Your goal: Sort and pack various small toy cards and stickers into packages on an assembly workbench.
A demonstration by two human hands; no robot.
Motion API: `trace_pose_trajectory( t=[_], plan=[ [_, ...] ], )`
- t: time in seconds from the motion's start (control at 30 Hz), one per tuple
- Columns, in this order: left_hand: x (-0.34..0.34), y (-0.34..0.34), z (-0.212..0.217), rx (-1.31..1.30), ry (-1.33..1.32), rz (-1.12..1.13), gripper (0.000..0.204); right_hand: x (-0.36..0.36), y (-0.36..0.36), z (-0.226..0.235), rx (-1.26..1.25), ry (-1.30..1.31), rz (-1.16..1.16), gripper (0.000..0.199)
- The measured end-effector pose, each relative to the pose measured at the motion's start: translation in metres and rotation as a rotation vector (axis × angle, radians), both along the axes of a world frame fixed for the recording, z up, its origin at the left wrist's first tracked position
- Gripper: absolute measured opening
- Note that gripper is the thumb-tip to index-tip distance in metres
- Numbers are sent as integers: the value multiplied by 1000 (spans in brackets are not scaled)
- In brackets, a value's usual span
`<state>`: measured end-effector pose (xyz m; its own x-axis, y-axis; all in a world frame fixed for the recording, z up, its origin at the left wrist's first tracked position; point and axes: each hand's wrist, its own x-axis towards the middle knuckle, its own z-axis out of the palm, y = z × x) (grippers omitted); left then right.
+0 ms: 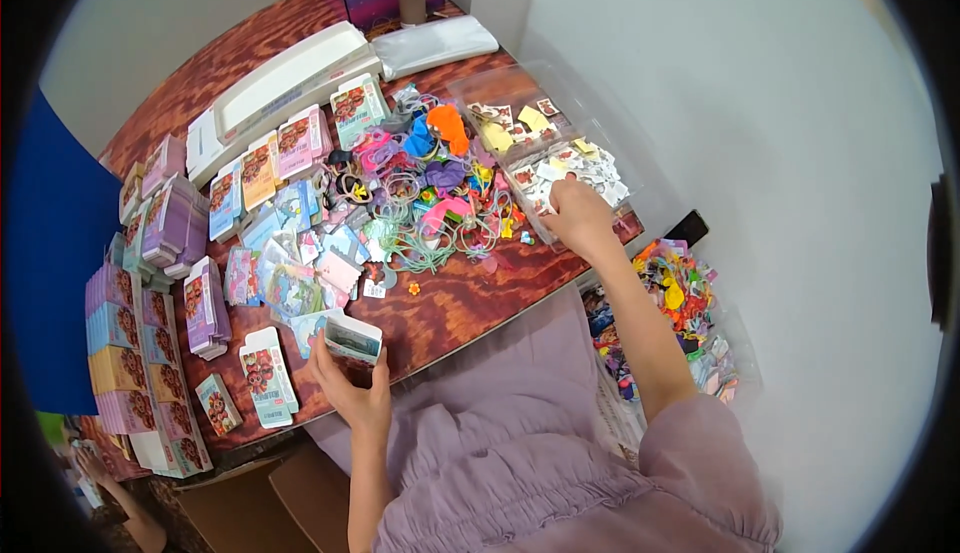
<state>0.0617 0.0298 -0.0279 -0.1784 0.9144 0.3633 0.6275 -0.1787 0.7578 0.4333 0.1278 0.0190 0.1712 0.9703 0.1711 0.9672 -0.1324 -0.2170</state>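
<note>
Left hand holds an open white and pale-green card box (353,337)

The person's left hand (360,400) clasps it between thumb and fingers, near the front edge of the red-brown patterned table (500,298). Likely light, stiff but crushable, it suits a gentle side-wall hold. The right hand (582,215), fingers bunched, is at small white printed squares (603,175); whether it pinches any cannot be told. Counted: one held box, one flap-open pale-green carton (267,383) lying left; squares too jumbled.

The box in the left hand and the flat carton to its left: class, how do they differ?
The held box is opened out; the flat carton lies flattened. The left hand grips the held box; the flat carton rests on the table, untouched. Both are cartons.
</note>
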Motion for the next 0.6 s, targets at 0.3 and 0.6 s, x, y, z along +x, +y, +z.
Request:
trace_pose_trajectory(
  t=[0.3, 0.6],
  plan=[
    [2, -1, 2, -35, -65, -3, 84, 65, 0, 17, -106, 832, 127, 29],
    [1, 1, -2, 33, -92, 3, 85, 86, 18, 39, -135, 1014, -202, 21]
  ],
)
